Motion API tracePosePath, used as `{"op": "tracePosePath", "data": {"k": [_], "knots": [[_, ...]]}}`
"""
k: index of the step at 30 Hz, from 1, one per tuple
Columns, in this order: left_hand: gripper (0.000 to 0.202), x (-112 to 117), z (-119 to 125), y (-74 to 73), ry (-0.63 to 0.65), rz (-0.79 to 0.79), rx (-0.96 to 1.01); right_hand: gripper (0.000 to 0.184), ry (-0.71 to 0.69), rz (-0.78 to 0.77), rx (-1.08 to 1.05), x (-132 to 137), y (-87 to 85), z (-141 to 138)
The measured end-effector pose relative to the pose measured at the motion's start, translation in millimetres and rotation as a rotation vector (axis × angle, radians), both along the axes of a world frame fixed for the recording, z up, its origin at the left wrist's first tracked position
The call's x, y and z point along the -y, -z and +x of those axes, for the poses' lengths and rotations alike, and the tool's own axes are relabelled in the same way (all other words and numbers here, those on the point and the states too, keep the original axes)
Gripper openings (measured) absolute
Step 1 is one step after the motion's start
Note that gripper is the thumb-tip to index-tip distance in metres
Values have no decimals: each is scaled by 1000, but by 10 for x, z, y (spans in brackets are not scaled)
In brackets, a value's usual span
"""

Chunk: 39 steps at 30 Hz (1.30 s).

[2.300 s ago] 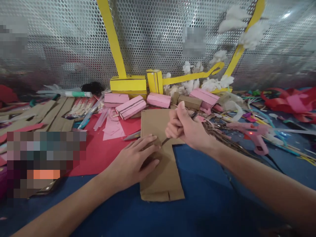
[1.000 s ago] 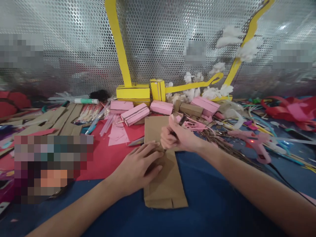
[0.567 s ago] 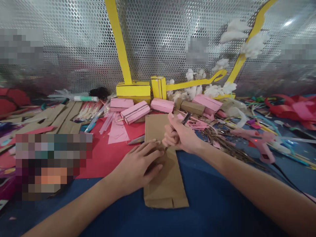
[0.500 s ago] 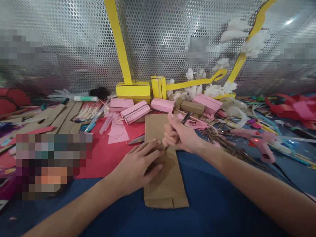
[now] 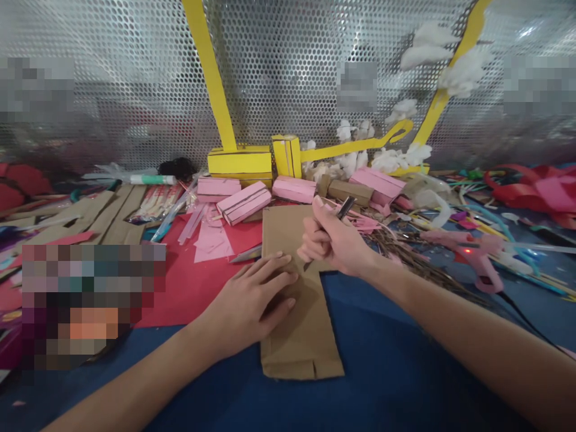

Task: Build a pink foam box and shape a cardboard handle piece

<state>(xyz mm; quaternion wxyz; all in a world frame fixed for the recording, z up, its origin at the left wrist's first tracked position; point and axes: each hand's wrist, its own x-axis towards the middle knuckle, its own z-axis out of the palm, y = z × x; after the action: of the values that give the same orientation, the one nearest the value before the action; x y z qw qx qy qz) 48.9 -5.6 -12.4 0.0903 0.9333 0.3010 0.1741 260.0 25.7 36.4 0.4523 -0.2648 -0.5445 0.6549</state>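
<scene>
A piece of brown cardboard (image 5: pixel 301 336) lies on the blue tabletop, its upper part wider than the strip nearest me. Flat across its left side rests my left hand (image 5: pixel 258 294), fingers spread and pressing on the surface. My right hand (image 5: pixel 335 240) is closed in a fist, thumb up, around a black craft knife (image 5: pixel 346 207). Its dark tip points down from under the fist at the cardboard, close to the left fingertips; whether it touches cannot be told. Grey scissor-like blades (image 5: pixel 246 255) lie just left of the cardboard.
Red paper (image 5: pixel 180 294) lies at left. Pink boxes (image 5: pixel 244 203) and yellow boxes (image 5: pixel 239 162) line the back before a perforated metal panel (image 5: pixel 279 72). A pink glue gun (image 5: pixel 477 252) with a lit red light and a bundle of twigs (image 5: pixel 414 264) are at right.
My right hand has shifted slightly, and the knife's tip now shows below the fist. My left hand and the cardboard stay in place; the view has moved a little.
</scene>
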Motion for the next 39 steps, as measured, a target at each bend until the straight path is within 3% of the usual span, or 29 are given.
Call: {"op": "tracePosePath", "data": {"k": [22,33,39], "knots": [[34,9,6,-29,-12,-47,3,71,20,67,-60,27,115,-44],[19,-123,285,-142,-291,-102,239,58,17,78,-41,-22,29,-9],[14,-216,371,-137,-151,-267,439,52,86,178,-18,-77,27,19]]}}
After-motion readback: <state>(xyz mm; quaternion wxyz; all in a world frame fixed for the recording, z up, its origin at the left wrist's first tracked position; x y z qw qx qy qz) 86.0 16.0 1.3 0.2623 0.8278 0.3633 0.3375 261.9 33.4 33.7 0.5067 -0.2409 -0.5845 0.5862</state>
